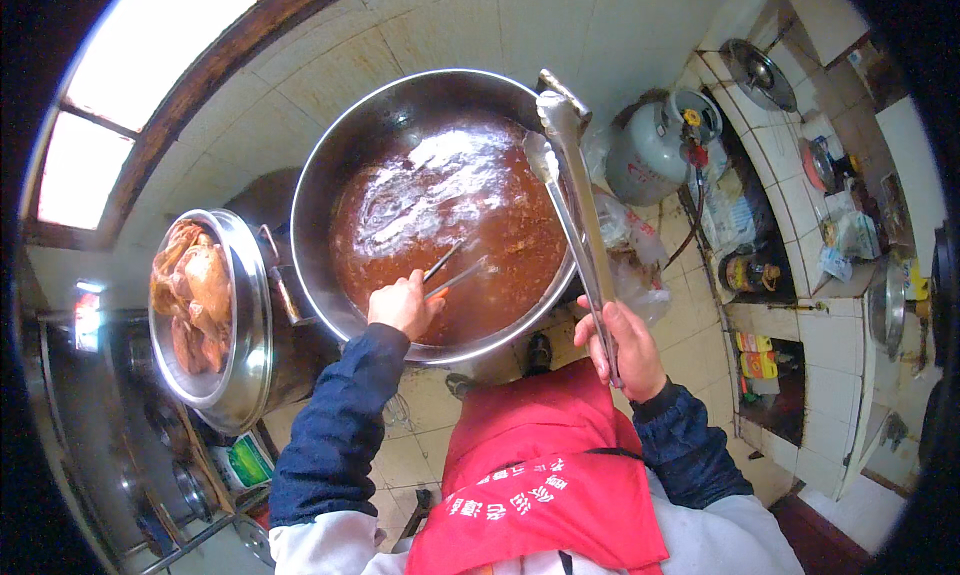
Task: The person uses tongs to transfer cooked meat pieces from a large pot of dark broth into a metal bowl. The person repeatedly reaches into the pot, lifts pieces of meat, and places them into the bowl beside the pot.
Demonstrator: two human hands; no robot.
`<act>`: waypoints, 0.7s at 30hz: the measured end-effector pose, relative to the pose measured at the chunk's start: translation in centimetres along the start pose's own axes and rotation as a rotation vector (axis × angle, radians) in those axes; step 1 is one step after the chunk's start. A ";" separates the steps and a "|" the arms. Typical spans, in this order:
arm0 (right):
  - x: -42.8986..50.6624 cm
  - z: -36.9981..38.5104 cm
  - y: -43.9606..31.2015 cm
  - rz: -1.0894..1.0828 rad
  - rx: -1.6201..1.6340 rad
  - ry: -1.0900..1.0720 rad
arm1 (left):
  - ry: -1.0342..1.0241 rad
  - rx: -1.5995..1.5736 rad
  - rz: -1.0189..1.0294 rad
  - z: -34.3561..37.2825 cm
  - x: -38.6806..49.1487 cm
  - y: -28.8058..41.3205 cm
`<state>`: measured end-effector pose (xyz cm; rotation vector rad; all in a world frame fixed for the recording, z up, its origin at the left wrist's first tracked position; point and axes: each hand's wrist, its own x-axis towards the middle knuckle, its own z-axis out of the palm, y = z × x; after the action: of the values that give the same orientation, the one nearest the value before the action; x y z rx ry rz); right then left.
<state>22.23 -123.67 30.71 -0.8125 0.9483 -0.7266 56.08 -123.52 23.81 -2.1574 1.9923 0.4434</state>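
Observation:
A large steel pot (300, 200) stands before me, holding glossy reddish-brown broth (450, 275). Over its near left part, my left hand (401, 309) grips a slim metal two-pronged tool (442, 261) with an orange part by the fingers. The prongs point into the pot; whether their tips touch the liquid I cannot tell. My right hand (626, 350) is closed around the handle end of long steel food tongs (577, 207), outside the pot's near right rim. The tongs point away from me across the right rim, their scalloped tips slightly apart and with nothing between them.
Left of the pot, a steel basin (259, 297) with cooked whole poultry (199, 290) rests on a dark vessel. A grey gas cylinder (645, 155) with a hose stands at far right, near plastic bags (637, 252). A tiled counter (832, 395) runs along the right.

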 end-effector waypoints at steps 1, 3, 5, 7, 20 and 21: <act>-0.1 -0.1 0.0 0.007 0.006 0.004 | 0.017 -0.002 0.003 -0.3 -0.5 -0.2; -0.3 -0.4 0.1 0.021 0.020 0.014 | 0.047 -0.001 0.005 -1.1 -1.9 -0.7; -0.3 -0.6 0.1 0.022 0.026 0.021 | 0.024 0.022 -0.012 -2.1 -3.0 -1.2; -0.5 -0.6 0.2 0.024 0.036 0.023 | -0.039 0.068 -0.051 -3.0 -3.2 -1.4; -0.8 -0.9 -0.7 0.015 -0.030 0.040 | -0.011 0.017 0.020 -1.1 1.3 1.1; -0.8 -1.1 -0.7 0.015 -0.022 0.047 | -0.013 0.021 0.019 -1.2 0.9 1.0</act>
<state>20.79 -123.68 31.27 -0.8099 1.0054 -0.7262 55.30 -124.83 24.76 -2.1192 2.0032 0.4366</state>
